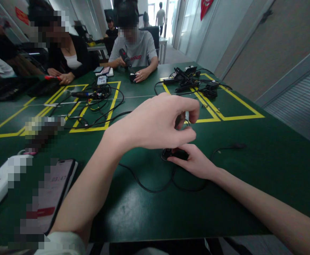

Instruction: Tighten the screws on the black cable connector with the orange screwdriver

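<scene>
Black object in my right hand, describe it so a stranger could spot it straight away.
On the green table, find the wearer's right hand, just below the left hand in the picture. It holds a black object with a rounded left end. Unlike the cable heaps farther back, this one is gripped.

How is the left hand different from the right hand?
The left hand looks bigger and sits higher in the picture; the right hand looks smaller and lower. The left hand curls, with a gap showing between thumb and finger; the right hand holds a black thing. Both hands are bare.
</scene>
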### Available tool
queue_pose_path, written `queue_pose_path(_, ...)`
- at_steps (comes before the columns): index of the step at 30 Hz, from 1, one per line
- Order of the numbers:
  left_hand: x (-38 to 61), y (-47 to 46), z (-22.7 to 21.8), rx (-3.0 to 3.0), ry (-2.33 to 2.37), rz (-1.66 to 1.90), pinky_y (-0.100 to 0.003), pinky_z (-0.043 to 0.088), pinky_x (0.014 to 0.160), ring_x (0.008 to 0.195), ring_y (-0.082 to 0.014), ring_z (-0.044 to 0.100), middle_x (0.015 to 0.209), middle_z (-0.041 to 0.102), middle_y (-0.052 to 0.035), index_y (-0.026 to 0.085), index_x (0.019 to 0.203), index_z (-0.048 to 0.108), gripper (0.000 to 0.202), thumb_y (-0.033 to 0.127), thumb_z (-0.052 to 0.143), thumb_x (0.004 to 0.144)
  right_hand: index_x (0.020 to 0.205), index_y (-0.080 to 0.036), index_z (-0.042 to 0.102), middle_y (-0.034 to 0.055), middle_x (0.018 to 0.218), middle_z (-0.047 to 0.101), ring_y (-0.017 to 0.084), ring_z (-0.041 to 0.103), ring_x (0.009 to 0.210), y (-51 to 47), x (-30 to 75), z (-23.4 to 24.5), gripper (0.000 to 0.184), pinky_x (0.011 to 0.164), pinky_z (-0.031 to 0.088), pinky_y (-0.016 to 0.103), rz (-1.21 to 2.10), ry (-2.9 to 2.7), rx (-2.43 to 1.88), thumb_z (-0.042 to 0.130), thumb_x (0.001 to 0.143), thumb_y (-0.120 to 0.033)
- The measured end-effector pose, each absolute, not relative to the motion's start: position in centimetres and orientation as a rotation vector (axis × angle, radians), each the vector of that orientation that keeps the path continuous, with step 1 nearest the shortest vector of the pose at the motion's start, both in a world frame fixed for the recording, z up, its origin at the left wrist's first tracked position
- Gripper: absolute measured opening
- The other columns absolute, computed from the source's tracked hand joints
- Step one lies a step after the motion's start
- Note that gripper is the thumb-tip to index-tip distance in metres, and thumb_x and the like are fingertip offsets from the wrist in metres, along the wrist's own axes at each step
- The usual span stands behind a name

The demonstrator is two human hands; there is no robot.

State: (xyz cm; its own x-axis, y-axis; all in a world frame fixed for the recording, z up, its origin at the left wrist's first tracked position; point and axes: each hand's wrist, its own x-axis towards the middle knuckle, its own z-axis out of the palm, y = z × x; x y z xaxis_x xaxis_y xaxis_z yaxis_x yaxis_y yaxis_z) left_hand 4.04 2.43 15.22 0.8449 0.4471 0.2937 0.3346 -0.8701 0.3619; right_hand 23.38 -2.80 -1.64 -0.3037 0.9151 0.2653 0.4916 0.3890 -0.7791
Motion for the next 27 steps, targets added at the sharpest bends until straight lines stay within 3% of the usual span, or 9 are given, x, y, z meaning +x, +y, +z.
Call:
queue_pose_path(6, 3.84, 2.60, 15.57, 2.710, 0.569, 0.466, -0.025, 0.040, 0.062, 0.065, -0.0114, 0.056, 0.083, 0.071, -0.0017, 0.016, 0.098, 0.071, 0.025, 0.012, 0.057, 0.079, 0.105, -0.022, 0.073, 0.0062, 0.096, 0.081, 0.025, 0.077, 0.086, -2.80, 23.50, -1.43, 0.018, 0.081, 0.066, 0.040, 0.770, -1.946, -1.193, 0.076, 0.090, -0.032)
queue_pose_path(16, 3.95, 2.70, 15.01, 2.719, 0.585, 0.552, -0.024, 0.045, 0.067, 0.073, -0.0131, 0.063, 0.088, 0.075, -0.0032, 0.017, 0.101, 0.073, 0.022, 0.013, 0.053, 0.091, 0.110, -0.021, 0.072, 0.0078, 0.101, 0.081, 0.026, 0.077, 0.092, -2.84, 23.59, -1.45, 0.022, 0.085, 0.065, 0.041, 0.779, -1.955, -1.212, 0.076, 0.090, -0.030)
queue_pose_path(23, 4.06, 2.57, 15.17, 2.704, 0.554, 0.561, -0.025, 0.041, 0.065, 0.066, -0.0113, 0.057, 0.073, 0.068, -0.0007, 0.017, 0.084, 0.071, 0.022, 0.021, 0.054, 0.097, 0.110, -0.020, 0.072, 0.0078, 0.101, 0.082, 0.027, 0.078, 0.092, -2.86, 23.49, -1.44, 0.023, 0.084, 0.065, 0.040, 0.773, -1.951, -1.220, 0.075, 0.090, -0.030)
queue_pose_path(27, 4.11, 2.16, 15.49, 2.663, 0.549, 0.520, -0.026, 0.039, 0.063, 0.063, -0.0101, 0.051, 0.071, 0.064, 0.0016, 0.016, 0.085, 0.070, 0.019, 0.017, 0.053, 0.093, 0.105, -0.021, 0.072, 0.0064, 0.096, 0.080, 0.025, 0.076, 0.087, -2.83, 23.47, -1.51, 0.018, 0.081, 0.064, 0.039, 0.770, -1.942, -1.213, 0.074, 0.090, -0.031)
